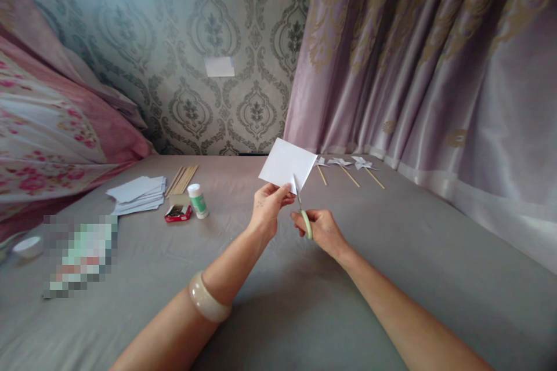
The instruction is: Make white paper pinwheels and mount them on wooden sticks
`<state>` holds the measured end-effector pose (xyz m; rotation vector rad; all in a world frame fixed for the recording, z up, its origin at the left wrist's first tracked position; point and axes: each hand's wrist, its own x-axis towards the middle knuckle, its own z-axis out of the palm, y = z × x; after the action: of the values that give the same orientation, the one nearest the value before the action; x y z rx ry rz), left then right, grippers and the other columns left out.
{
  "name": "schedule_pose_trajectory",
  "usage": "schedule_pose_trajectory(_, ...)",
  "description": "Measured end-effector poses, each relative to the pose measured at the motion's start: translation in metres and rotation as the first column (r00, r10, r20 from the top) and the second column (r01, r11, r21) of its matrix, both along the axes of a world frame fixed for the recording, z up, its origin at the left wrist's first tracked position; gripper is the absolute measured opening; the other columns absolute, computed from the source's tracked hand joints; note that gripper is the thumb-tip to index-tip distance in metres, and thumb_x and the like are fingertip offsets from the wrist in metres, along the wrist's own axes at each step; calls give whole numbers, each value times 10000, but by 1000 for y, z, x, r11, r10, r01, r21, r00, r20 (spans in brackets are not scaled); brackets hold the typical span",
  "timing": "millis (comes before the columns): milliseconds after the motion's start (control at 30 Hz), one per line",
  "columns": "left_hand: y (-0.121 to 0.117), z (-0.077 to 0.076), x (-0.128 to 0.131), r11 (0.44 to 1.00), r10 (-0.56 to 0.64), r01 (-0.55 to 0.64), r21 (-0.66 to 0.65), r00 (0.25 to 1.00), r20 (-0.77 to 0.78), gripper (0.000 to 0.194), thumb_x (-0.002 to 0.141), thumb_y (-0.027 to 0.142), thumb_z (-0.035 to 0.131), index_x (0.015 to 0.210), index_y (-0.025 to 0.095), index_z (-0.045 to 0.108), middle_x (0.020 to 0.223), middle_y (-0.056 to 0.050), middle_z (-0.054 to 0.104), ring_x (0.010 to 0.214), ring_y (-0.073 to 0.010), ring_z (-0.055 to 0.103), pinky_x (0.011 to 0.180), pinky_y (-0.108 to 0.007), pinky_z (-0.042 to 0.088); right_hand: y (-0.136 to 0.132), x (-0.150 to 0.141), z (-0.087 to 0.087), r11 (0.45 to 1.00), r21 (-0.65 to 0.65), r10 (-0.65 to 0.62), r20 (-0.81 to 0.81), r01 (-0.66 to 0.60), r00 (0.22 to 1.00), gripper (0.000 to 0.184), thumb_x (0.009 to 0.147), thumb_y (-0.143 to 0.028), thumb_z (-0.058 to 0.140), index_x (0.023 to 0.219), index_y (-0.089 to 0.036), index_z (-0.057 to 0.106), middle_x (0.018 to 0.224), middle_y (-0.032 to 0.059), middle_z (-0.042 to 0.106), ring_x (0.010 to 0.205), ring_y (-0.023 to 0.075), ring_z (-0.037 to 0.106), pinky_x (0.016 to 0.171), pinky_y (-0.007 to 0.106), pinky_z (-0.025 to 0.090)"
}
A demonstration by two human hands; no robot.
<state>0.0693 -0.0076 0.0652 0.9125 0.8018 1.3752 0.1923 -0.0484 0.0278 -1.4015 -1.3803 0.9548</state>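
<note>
A white sheet of paper (286, 163) is pinched at its lower edge by my left hand (270, 203), held up above the grey cloth surface. In my right hand (322, 229) is a pair of scissors (306, 224) with pale green handles. The blades point up and meet the paper near its lower right corner, close to my left fingertips. How far any cut goes into the sheet I cannot tell. A pale bangle sits on my left forearm.
Left lie a stack of paper (137, 194), wooden sticks (183, 179), a small red box (178, 213) and a white-and-green glue bottle (198, 202). Several paper pinwheels on sticks (362, 163) lie at the back right. A white bowl (28, 247) stands far left. Curtains (391, 69) hang right.
</note>
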Motion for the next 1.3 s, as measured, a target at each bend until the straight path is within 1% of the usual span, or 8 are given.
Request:
schedule_pose_trajectory(200, -1, 1, 0, 1000, -1, 1, -11, 1000, 12, 155, 628, 191, 709, 590, 119, 578, 571, -32, 614, 544, -99, 568, 594, -239, 463, -2, -1, 4, 1000, -13, -6, 5, 6, 1000, 437, 643, -553, 671, 493, -161, 550, 452, -11, 505, 438, 86, 394, 451, 235, 308)
schedule_pose_trajectory(500, 0, 0, 1, 1000, 2, -2, -12, 1000, 22, 168, 624, 199, 722, 592, 120, 577, 571, -32, 612, 549, -102, 573, 588, -237, 465, 0, 0, -1, 1000, -2, -5, 0, 5, 1000, 431, 654, -553, 663, 519, -156, 567, 461, -8, 520, 440, 88, 405, 455, 235, 317)
schedule_pose_trajectory(833, 1, -1, 0, 1000, -6, 7, -11, 1000, 19, 204, 622, 228, 751, 605, 123, 577, 584, -34, 618, 554, -103, 576, 610, -246, 468, -1, -1, 2, 1000, -9, -11, 21, 11, 1000, 439, 654, -555, 655, 502, -156, 555, 455, -1, 519, 443, 90, 406, 444, 228, 318)
schedule_pose_trajectory(1033, 1, -2, 1, 1000, -11, 11, -7, 1000, 18, 220, 586, 261, 755, 607, 131, 579, 594, -31, 615, 574, -105, 571, 614, -244, 464, -1, -1, 2, 1000, -21, -8, 29, 9, 1000, 409, 661, -527, 648, 498, -165, 546, 459, -3, 519, 450, 96, 410, 463, 238, 324)
schedule_pose_trajectory(1133, 7, -2, -4, 999, 31, -32, 8, 999, 25, 231, 549, 279, 748, 612, 146, 569, 575, 3, 576, 562, -97, 542, 596, -236, 447, -2, -2, 1, 996, -44, 85, 66, -83, 994, 374, 680, -488, 636, 513, -167, 542, 479, -16, 511, 467, 94, 407, 478, 236, 324)
schedule_pose_trajectory(1200, 15, -3, -10, 994, 108, -108, 0, 994, 12, 215, 529, 275, 723, 630, 159, 572, 565, 33, 539, 544, -83, 500, 577, -222, 419, -3, -2, -1, 985, -36, 171, 98, -168, 980, 332, 692, -454, 633, 550, -168, 543, 499, -37, 486, 490, 92, 401, 482, 229, 311)
schedule_pose_trajectory(1267, 23, -4, -17, 980, 194, -195, -27, 980, -33, 185, 521, 262, 687, 631, 167, 573, 558, 50, 508, 535, -72, 454, 557, -206, 376, -2, -2, -1, 987, 1, 161, 79, -161, 984, 311, 694, -454, 632, 596, -173, 541, 516, -51, 462, 509, 94, 401, 486, 228, 305)
schedule_pose_trajectory(1300, 27, -5, -20, 974, 219, -222, -40, 974, -58, 166, 520, 254, 671, 623, 168, 572, 559, 51, 503, 539, -71, 440, 548, -201, 352, -1, -1, -1, 994, 29, 106, 44, -107, 993, 321, 690, -474, 630, 614, -177, 537, 524, -52, 460, 518, 97, 405, 492, 230, 309)
